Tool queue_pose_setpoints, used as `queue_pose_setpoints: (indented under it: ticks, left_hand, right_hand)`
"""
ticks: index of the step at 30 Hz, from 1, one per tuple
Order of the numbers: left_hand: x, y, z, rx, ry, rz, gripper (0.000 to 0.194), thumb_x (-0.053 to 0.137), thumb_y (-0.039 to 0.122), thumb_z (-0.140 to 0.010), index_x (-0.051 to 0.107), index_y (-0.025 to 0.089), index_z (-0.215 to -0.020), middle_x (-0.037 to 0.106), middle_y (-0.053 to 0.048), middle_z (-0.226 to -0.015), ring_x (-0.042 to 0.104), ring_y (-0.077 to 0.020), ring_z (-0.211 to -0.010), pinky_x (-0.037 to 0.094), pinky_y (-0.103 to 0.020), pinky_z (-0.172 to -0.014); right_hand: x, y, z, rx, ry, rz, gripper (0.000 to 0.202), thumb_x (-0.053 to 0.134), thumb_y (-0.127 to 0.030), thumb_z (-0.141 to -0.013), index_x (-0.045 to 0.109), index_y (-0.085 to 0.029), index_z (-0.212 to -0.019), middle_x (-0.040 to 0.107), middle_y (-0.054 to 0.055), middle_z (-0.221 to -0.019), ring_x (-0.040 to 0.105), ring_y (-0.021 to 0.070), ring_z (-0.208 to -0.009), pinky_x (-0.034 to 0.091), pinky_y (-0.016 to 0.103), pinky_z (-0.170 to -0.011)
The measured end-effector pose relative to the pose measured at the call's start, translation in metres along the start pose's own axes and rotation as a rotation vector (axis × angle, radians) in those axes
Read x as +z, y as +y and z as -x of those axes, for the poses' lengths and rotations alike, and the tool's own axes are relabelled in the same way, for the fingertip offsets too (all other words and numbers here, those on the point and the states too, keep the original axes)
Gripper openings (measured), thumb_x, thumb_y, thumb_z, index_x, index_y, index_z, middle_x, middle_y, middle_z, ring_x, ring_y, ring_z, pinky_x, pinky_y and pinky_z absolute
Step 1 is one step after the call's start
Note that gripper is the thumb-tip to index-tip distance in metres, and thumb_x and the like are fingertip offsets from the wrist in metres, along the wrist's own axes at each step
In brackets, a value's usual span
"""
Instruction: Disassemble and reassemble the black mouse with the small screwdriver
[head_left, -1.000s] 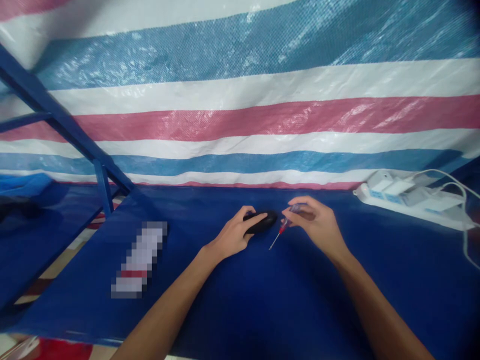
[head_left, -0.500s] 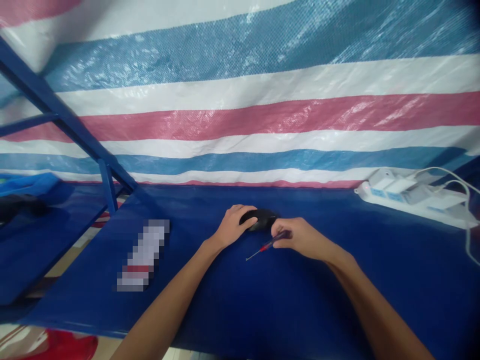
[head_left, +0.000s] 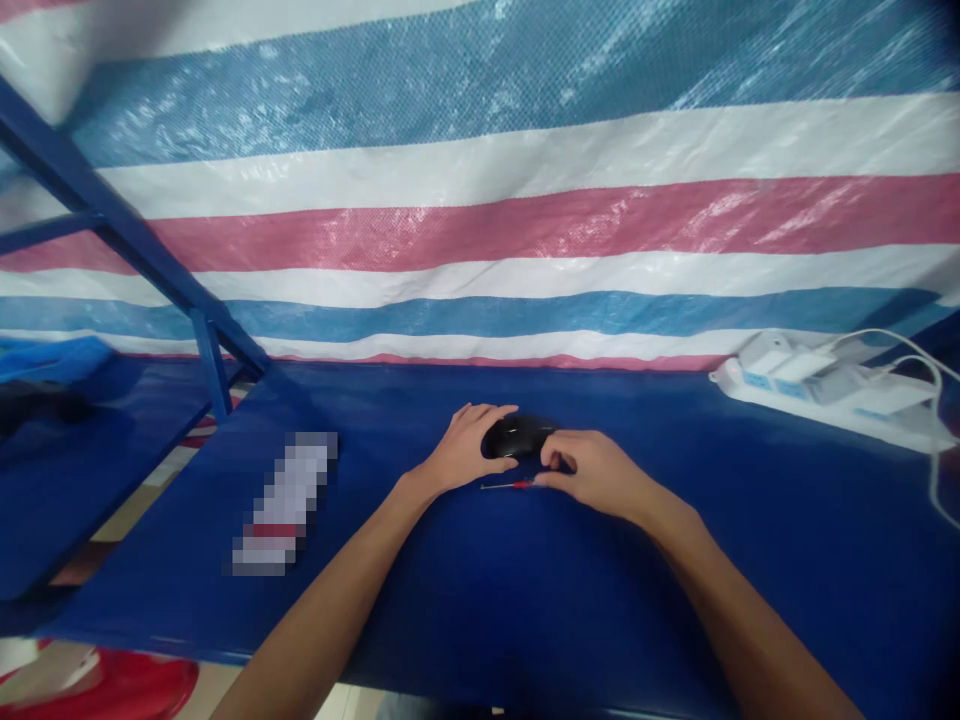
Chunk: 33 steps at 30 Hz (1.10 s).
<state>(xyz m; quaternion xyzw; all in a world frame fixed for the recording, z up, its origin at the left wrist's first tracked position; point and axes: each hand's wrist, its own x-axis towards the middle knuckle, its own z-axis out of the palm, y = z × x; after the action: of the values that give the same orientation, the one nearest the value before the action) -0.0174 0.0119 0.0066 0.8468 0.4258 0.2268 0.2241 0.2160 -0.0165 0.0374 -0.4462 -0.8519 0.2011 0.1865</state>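
Note:
A black computer mouse (head_left: 519, 437) rests on the blue tabletop between my two hands. My left hand (head_left: 469, 447) wraps the mouse's left end, fingers along the far side and thumb by the near edge. At the opposite end, my right hand (head_left: 592, 468) has curled fingers next to the mouse, with its thumb stretched apart from them. A thin screwdriver (head_left: 517, 485) with a red collar lies almost level in front of the mouse, its tip to the left. The right thumb covers its handle end; whether they touch is unclear.
To the left lies a blurred-out flat item (head_left: 289, 500). A white power strip (head_left: 832, 395) with plugged-in chargers and cables sits at the right back. Blue metal framing (head_left: 150, 245) rises at left, and a striped tarp (head_left: 525, 235) hangs behind the blue table (head_left: 480, 600).
The screwdriver has come down from my right hand's grip to lie beside the mouse, and the right fingers have loosened. My left thumb has slid off the mouse's top to its near edge.

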Motion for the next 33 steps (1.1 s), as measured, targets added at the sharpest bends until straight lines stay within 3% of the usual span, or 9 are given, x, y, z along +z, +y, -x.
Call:
queue_pose_setpoints:
  ticks: [2,4,7,11,17,21,27,30,33]
  left_hand:
    - [0.0,0.001,0.0,0.013,-0.002,0.02,0.07,0.072,0.041,-0.078,0.042,0.03,-0.14,0.054,-0.005,-0.135,0.046,-0.0303,-0.128,0.023,-0.056,-0.115]
    - [-0.001,0.002,0.0,0.022,-0.015,0.026,0.071,0.072,0.037,-0.076,0.041,0.03,-0.14,0.054,-0.005,-0.136,0.048,-0.0306,-0.127,0.024,-0.056,-0.115]
    - [-0.001,0.005,0.001,0.034,-0.032,0.007,0.073,0.073,0.036,-0.074,0.042,0.029,-0.14,0.053,-0.007,-0.138,0.046,-0.0331,-0.129,0.029,-0.056,-0.112]
    - [0.001,0.008,0.002,0.037,-0.035,0.013,0.075,0.073,0.039,-0.075,0.038,0.029,-0.141,0.052,-0.008,-0.138,0.047,-0.0321,-0.13,0.024,-0.057,-0.115]
    - [0.002,0.007,0.0,0.007,-0.035,0.061,0.085,0.077,0.034,-0.07,0.033,0.028,-0.143,0.06,-0.006,-0.122,0.053,-0.0267,-0.123,0.016,-0.056,-0.119]
    - [0.001,0.008,-0.001,0.013,-0.025,0.056,0.082,0.076,0.033,-0.07,0.035,0.028,-0.141,0.06,-0.007,-0.125,0.052,-0.028,-0.125,0.018,-0.056,-0.118]
    - [-0.001,0.007,0.0,0.028,-0.055,0.075,0.093,0.076,0.058,-0.07,0.031,0.029,-0.146,0.05,-0.008,-0.143,0.045,-0.0337,-0.133,0.023,-0.057,-0.116]
    - [0.0,0.003,0.0,-0.02,0.02,0.057,0.071,0.064,0.06,-0.081,0.042,0.028,-0.141,0.053,-0.006,-0.141,0.045,-0.0318,-0.132,0.032,-0.051,-0.111]
    - [0.002,-0.002,-0.002,-0.019,0.136,0.025,0.037,0.055,0.048,-0.093,0.061,0.025,-0.121,0.066,-0.005,-0.123,0.058,-0.0252,-0.118,0.039,-0.044,-0.105]
  right_hand:
    - [-0.001,0.002,-0.001,-0.018,0.138,0.01,0.011,0.064,-0.033,-0.084,0.065,-0.023,-0.081,0.066,0.001,-0.076,0.061,0.0163,-0.069,0.046,0.03,-0.063]
    - [0.002,0.006,-0.002,-0.055,0.245,0.026,0.016,0.061,-0.034,-0.086,0.066,-0.023,-0.097,0.07,0.005,-0.095,0.064,0.0213,-0.089,0.052,0.038,-0.079]
    - [0.01,0.013,-0.004,-0.057,0.237,0.056,0.04,0.065,-0.041,-0.083,0.062,-0.025,-0.12,0.065,0.011,-0.122,0.061,0.0289,-0.112,0.051,0.051,-0.093]
    - [0.019,0.021,-0.005,-0.036,0.13,0.042,0.042,0.065,-0.038,-0.084,0.061,-0.024,-0.124,0.066,0.012,-0.124,0.063,0.0288,-0.111,0.053,0.051,-0.092]
    - [0.019,0.02,-0.004,-0.031,0.158,0.003,0.041,0.068,-0.038,-0.083,0.064,-0.024,-0.121,0.068,0.01,-0.122,0.065,0.0282,-0.11,0.054,0.049,-0.093]
    - [0.016,0.02,-0.004,-0.033,0.208,-0.052,0.04,0.061,-0.042,-0.088,0.064,-0.023,-0.122,0.068,0.01,-0.123,0.065,0.0269,-0.112,0.053,0.047,-0.096]
    - [0.013,0.024,-0.004,-0.001,0.248,-0.065,0.046,0.055,-0.045,-0.091,0.058,-0.023,-0.131,0.064,0.009,-0.129,0.061,0.0272,-0.118,0.051,0.049,-0.101]
    - [0.014,0.025,-0.005,0.028,0.225,-0.066,0.046,0.048,-0.045,-0.095,0.056,-0.022,-0.134,0.062,0.01,-0.131,0.06,0.0269,-0.119,0.049,0.048,-0.102]
    - [0.016,0.026,-0.007,0.064,0.224,-0.067,0.046,0.042,-0.045,-0.097,0.056,-0.021,-0.133,0.061,0.011,-0.131,0.059,0.0265,-0.12,0.047,0.047,-0.105]
